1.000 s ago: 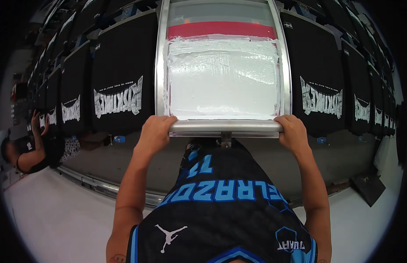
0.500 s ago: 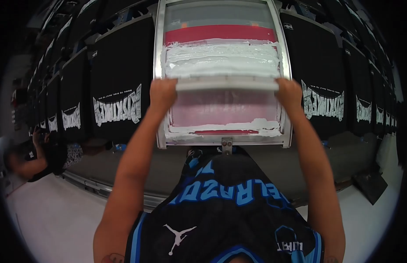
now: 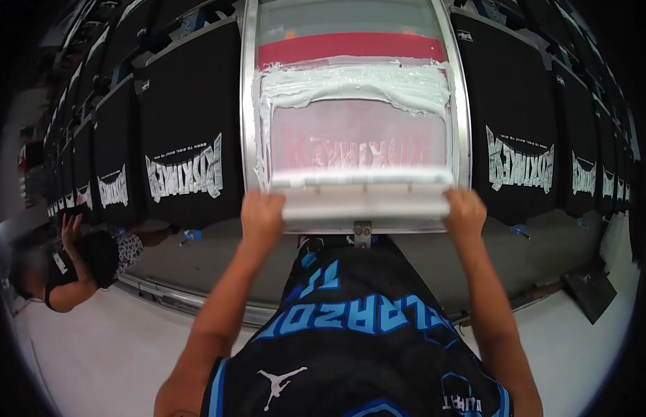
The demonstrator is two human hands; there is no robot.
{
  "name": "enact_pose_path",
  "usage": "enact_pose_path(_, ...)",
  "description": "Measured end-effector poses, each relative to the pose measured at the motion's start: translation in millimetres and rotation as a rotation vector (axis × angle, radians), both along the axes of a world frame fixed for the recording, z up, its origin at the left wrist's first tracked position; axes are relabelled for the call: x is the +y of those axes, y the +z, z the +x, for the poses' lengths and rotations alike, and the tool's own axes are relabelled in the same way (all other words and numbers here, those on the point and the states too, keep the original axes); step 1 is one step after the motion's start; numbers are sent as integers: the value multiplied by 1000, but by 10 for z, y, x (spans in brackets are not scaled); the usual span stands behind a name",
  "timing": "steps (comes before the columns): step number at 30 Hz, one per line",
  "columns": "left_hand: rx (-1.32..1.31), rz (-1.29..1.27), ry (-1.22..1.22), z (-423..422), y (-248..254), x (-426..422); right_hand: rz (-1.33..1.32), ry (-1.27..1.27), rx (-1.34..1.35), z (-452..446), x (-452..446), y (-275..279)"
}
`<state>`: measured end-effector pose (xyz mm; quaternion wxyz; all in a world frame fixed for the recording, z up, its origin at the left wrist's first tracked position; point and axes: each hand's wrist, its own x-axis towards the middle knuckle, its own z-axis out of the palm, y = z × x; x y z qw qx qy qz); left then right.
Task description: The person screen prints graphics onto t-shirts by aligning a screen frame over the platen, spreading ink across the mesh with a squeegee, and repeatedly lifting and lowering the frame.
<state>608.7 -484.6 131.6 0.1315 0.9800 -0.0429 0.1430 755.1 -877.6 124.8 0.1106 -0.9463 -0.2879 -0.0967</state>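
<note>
A wide squeegee (image 3: 365, 201) lies across the near end of a metal-framed printing screen (image 3: 250, 104). My left hand (image 3: 263, 214) is closed around its left end, and my right hand (image 3: 465, 214) grips the right end. White ink (image 3: 358, 85) forms a thick band across the far part of the mesh, with smears along both sides. Between that band and the squeegee, the wiped mesh (image 3: 361, 139) looks pinkish, and faint lettering shows through it. The squeegee's edge is blurred by motion.
Black shirts (image 3: 191, 111) with white lettering lie on boards to the left, and more black shirts (image 3: 511, 104) to the right. A metal clamp (image 3: 362, 233) sits at the screen's near edge. Another person (image 3: 79, 267) is at the far left. A dark panel (image 3: 588, 295) is at lower right.
Both hands have pulled the squeegee toward me, from mid-screen to its near end. The mesh behind it now shows lettering. The person at left has shifted an arm.
</note>
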Motion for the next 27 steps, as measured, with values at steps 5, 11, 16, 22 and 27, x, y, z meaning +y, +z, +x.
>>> enact_pose_path(5, 107, 113, 47, 1590, 31, 590, -124, -64, 99, 1533, 631, 165)
enact_pose_path(11, 331, 57, -42, 515, 654, 248, -192, -51, 299, 366, 139, 398)
enact_pose_path(16, 89, -38, 27, -133, 172, -64, -23, -37, 161, -154, -35, 107)
enact_pose_path(22, 295, 178, 99, 1755, 102, 660, -235, -64, 167, 1752, 730, 292)
enact_pose_path(27, 506, 205, 16, 2413, 553, 122, -162, -94, 114, 1950, 900, 445)
